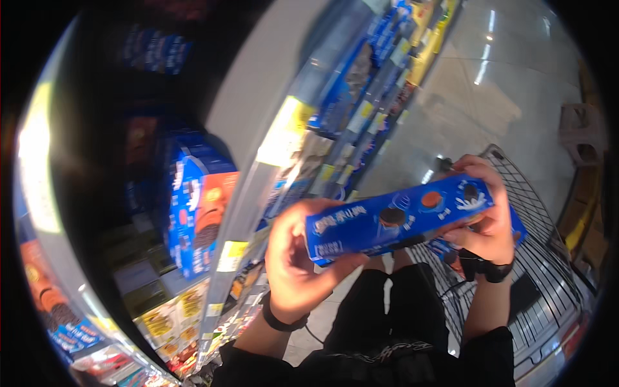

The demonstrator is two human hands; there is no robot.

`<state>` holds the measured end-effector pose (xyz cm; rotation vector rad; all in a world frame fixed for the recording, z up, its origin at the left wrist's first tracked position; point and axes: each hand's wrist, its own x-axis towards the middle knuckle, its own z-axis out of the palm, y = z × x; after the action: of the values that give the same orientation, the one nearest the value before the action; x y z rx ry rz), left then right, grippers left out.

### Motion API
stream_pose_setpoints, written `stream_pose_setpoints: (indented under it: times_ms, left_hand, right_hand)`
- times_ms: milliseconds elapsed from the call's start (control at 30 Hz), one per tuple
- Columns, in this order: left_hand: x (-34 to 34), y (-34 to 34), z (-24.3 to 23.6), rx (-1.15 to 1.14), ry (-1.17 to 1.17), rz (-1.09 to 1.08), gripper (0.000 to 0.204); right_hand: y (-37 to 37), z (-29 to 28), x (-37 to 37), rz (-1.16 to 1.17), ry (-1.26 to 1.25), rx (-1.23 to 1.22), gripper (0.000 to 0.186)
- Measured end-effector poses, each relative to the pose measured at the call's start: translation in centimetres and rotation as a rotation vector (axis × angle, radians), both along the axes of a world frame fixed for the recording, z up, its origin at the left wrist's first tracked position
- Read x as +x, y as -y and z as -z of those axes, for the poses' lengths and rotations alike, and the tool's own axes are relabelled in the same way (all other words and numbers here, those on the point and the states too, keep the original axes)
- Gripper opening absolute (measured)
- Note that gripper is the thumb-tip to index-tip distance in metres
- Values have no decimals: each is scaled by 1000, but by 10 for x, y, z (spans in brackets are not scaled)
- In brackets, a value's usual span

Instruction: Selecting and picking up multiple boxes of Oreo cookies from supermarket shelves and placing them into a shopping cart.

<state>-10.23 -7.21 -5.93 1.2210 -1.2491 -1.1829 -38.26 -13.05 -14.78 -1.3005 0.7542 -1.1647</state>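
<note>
A long blue cookie box with pictures of round sandwich cookies is held up between my two hands, slightly tilted, its right end higher. My left hand grips its left end, thumb along the lower edge. Around the right end wrap the fingers of my right hand, thumb underneath. Below and behind my right hand, more blue packaging shows by the cart, partly hidden by the hand and wrist.
A wire shopping cart stands at my right. Shelves with yellow price tags run along my left, holding a blue and orange cookie box and other packages. Grey floor stretches ahead, with a stool at the far right.
</note>
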Motion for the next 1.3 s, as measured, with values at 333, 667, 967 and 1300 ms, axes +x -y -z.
stream_pose_setpoints:
  times_ms: [333,667,967,1300]
  left_hand:
    - [62,-30,-131,-178,1419,-275,60]
    - [123,16,-103,-19,1619,-669,46]
    - [132,16,-115,307,1748,-662,40]
    - [150,29,-93,283,1420,-514,51]
  right_hand:
    - [91,-107,134,-221,-86,-674,55]
    - [188,-136,290,-356,-610,-904,53]
    - [185,-140,400,-414,-694,-872,38]
    - [185,-137,334,-258,-492,-931,47]
